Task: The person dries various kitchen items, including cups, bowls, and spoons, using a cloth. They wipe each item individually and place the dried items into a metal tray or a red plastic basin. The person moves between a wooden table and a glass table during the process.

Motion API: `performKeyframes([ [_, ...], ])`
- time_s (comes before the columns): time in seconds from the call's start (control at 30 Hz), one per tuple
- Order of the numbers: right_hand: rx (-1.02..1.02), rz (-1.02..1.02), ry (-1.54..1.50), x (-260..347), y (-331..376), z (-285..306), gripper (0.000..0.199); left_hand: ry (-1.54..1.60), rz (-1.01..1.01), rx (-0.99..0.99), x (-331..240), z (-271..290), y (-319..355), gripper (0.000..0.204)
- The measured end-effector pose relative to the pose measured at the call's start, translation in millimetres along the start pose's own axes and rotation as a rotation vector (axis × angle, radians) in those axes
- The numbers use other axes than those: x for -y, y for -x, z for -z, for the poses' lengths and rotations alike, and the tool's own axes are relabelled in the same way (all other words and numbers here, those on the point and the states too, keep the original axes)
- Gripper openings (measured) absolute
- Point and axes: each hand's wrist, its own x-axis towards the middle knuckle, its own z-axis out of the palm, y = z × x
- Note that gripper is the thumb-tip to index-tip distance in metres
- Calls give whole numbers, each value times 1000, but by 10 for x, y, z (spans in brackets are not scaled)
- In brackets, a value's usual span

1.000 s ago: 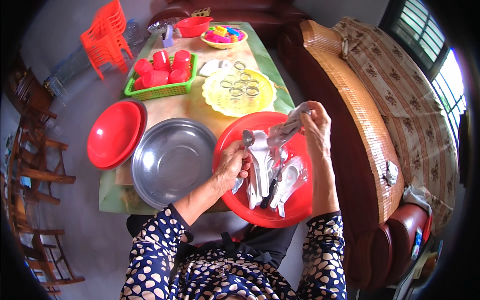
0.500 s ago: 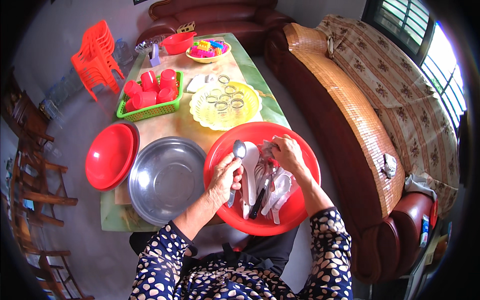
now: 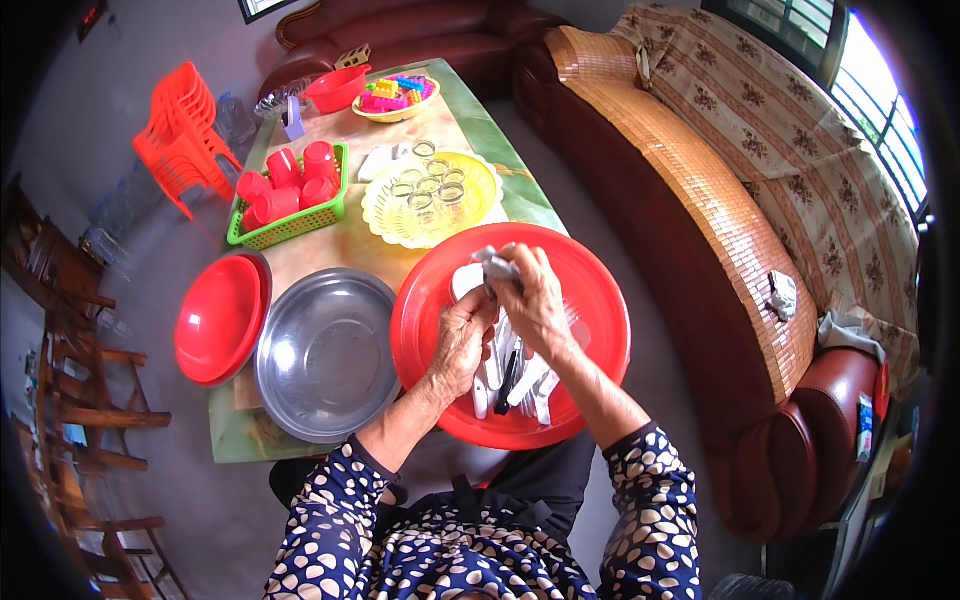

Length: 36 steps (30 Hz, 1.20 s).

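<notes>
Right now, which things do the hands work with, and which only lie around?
In use:
- left hand
- right hand
- spoons
- big red basin

Lying about:
- steel bowl
- red plate
- yellow tray of glasses
- green basket of cups

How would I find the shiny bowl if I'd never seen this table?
Start at the long table beside the brown sofa. At its near end lie three big round basins; the steel bowl is the middle one. It is silver, while both neighbours are red.
</notes>
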Motion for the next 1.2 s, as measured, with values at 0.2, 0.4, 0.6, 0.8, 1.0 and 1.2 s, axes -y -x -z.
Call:
performKeyframes([
  [0.2, -29, -252, -114, -230, -117, -6, 16, -78, -218, 77, 206, 35, -19, 25],
  [0.4, -30, 163, 233, 149, 388, -43, 22, 42, 11, -25, 51, 47, 15, 22],
  [0.6, -231, -273, -104, -41, -15, -41, 20, 398, 219, 214, -53, 27, 99, 34],
  [0.8, -108, -140, 147, 116, 191, -148, 24, 421, 171, 257, 61, 163, -89, 37],
  [1.0, 80, -108, 223, 123, 261, -201, 16, 676, 29, 255, 255, 70, -123, 37],
  [1.2, 557, -294, 148, 30, 41, 246, 13, 405, 8, 31, 295, 217, -216, 28],
])
